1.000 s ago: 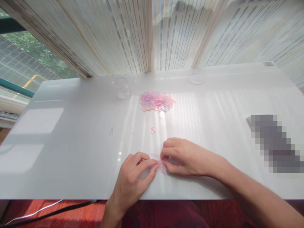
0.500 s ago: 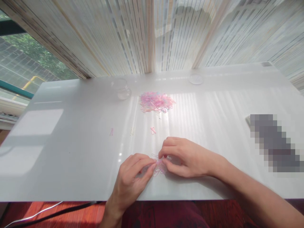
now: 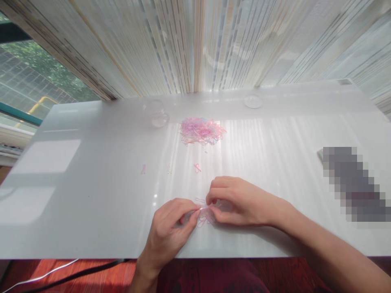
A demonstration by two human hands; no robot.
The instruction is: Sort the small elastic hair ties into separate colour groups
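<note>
My left hand (image 3: 169,224) is closed, its thumb and forefinger pinching one end of a thin pink elastic band (image 3: 205,208) low over the near side of the table. Facing it, my right hand (image 3: 236,201) has its fingers curled in at the band's other end; the exact contact is partly hidden. Under and around the fingertips lies a small cluster of pale pink and lilac bands (image 3: 206,221). Farther off, single bands lie apart in a row: a lilac one (image 3: 143,169), a pale yellow one (image 3: 169,169) and a pink one (image 3: 197,167).
A heap of pastel bands (image 3: 201,131) lies mid-table. Behind it stand a clear round container (image 3: 159,120) and a clear disc like a lid (image 3: 253,101). A blurred-out dark object (image 3: 351,183) lies at right. The white table (image 3: 100,203) meets a striped curtain (image 3: 210,49).
My right hand has shifted slightly right, away from the left fingertips. A pink strand now shows between the two hands. The heap and the row of single bands stay put.
</note>
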